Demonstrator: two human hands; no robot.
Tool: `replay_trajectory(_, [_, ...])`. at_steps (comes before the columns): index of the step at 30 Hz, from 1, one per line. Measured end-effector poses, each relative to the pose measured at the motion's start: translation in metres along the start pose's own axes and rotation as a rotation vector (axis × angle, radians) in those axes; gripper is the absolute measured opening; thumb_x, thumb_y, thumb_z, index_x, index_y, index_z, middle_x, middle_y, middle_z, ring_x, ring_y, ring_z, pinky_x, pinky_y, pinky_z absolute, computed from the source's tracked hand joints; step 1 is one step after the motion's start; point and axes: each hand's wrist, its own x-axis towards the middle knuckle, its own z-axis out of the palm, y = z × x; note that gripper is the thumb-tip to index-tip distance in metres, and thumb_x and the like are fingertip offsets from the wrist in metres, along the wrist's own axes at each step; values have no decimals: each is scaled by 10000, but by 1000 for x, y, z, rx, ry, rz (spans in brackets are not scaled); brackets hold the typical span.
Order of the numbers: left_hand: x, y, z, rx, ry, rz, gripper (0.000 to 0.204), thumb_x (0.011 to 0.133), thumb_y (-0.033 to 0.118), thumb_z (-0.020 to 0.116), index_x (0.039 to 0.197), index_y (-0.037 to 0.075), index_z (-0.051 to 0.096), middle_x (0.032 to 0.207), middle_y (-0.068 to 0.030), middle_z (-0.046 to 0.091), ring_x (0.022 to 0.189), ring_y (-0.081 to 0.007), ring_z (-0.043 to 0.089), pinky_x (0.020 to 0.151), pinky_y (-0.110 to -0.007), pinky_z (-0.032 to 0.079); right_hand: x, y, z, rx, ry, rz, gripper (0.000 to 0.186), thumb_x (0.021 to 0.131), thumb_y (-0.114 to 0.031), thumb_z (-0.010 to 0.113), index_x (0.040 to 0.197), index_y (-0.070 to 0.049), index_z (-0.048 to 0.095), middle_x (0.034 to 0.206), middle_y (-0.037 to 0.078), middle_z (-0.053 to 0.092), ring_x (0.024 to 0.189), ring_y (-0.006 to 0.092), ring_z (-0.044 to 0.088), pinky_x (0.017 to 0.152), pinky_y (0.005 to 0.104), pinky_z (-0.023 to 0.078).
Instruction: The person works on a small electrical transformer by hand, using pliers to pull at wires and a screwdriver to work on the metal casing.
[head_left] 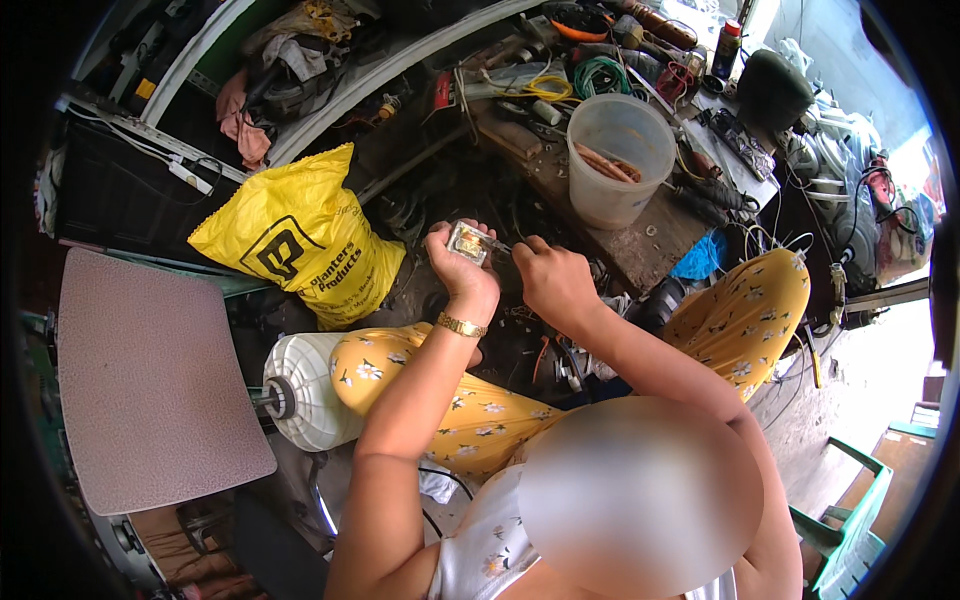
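Note:
In my left hand (pixel 466 275), near the middle of the view, a small boxy pale metal part (pixel 467 241) with a coppery inside lies gripped between fingers and thumb. My right hand (pixel 550 282), just to its right, pinches a thin metal tool (pixel 504 247) that points at the part's right side. The tool's handle is mostly hidden in my fingers, and I cannot tell whether its tip touches the part. Both hands hang over the dark, cluttered floor between my knees, where pliers (pixel 566 365) with orange handles and other small items lie.
A yellow sack (pixel 330 205) stands front left, beside a padded chair (pixel 165 375) and white plastic container (pixel 305 395). A wooden bench (pixel 510 140) at right holds a translucent bucket (pixel 610 205), cables and tools. A green plastic chair (pixel 850 540) is at lower right, shelving (pixel 340 95) behind.

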Motion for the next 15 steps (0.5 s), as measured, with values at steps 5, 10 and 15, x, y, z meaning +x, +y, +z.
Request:
replay_trajectory(5, [8, 0, -8, 95, -169, 77, 110, 800, 291, 475, 841, 189, 485, 784, -40, 605, 728, -213, 588, 719, -380, 500, -1, 4, 7, 563, -96, 210, 71, 777, -21, 542, 822, -19, 595, 677, 131, 624, 641, 302, 637, 603, 357, 498])
replay_trajectory(10, [17, 4, -13, 136, -296, 46, 106, 770, 282, 473, 813, 186, 484, 744, -45, 587, 685, -220, 569, 666, -392, 485, -2, 16, 14, 1210, -384, 455, 127, 787, 29, 460, 758, -66, 540, 595, 45, 521, 490, 151, 467, 417, 294, 338])
replay_trajectory(15, [16, 9, -10, 50, -240, -69, 124, 752, 304, 480, 789, 186, 478, 742, -39, 566, 691, -210, 550, 654, -386, 473, -6, 11, 13, 1859, -571, 665, 182, 759, 61, 430, 795, -115, 465, 704, 69, 506, 476, 90, 342, 361, 230, 202])
